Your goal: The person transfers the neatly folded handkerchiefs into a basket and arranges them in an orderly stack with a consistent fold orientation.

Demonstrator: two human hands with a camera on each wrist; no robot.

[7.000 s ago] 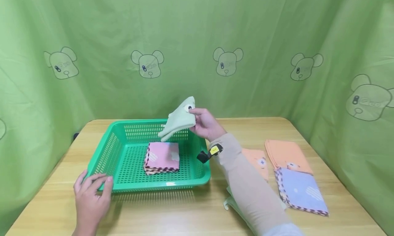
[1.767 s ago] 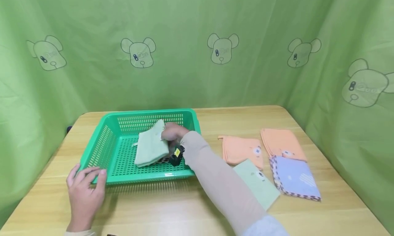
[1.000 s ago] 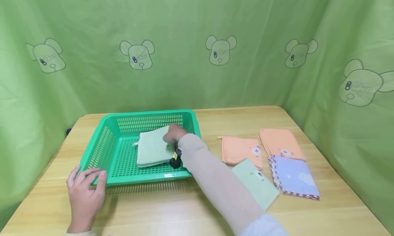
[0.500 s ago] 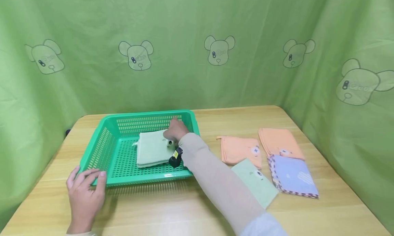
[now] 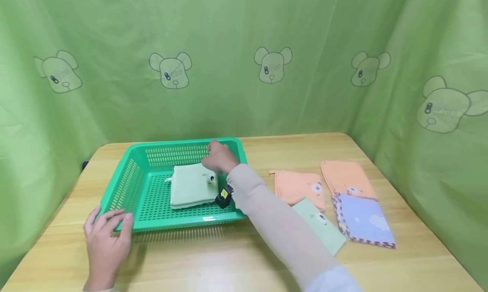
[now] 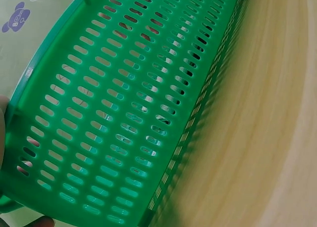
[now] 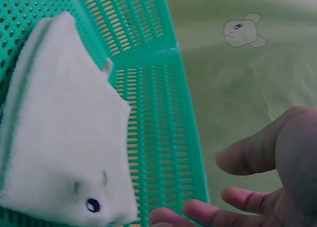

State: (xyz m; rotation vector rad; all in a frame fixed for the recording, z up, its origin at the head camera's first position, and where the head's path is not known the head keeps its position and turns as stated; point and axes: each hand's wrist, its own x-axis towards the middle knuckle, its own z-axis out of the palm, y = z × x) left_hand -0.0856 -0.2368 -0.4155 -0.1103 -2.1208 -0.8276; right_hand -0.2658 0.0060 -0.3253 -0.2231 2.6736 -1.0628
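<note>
My left hand [image 5: 108, 243] grips the front left corner of a green plastic basket [image 5: 183, 224], fingers over its rim; the left wrist view shows mostly the basket's slotted wall [image 6: 124, 98]. Inside lies a folded pale green towel [image 5: 190, 186] with an embroidered eye, flat over a pink checked-edge towel that it now hides. My right hand [image 5: 220, 156] is over the basket's right part, just past the towel's back right corner. In the right wrist view its thumb and fingers [image 7: 247, 153] are spread apart, holding nothing, beside the towel [image 7: 69, 123].
Right of the basket, two folded orange towels [image 5: 295, 186], a second pale green towel [image 5: 320, 224] and a blue checked-edge towel [image 5: 364, 220] lie on the wooden table [image 5: 213, 262]. My right forearm partly covers the green one. A green curtain [image 5: 228, 110] hangs behind.
The pale green towel, held in the air by my right hand seven seconds ago, went down onto the pink towel and was flattened. The right hand has since let go and moved slightly up and back.
</note>
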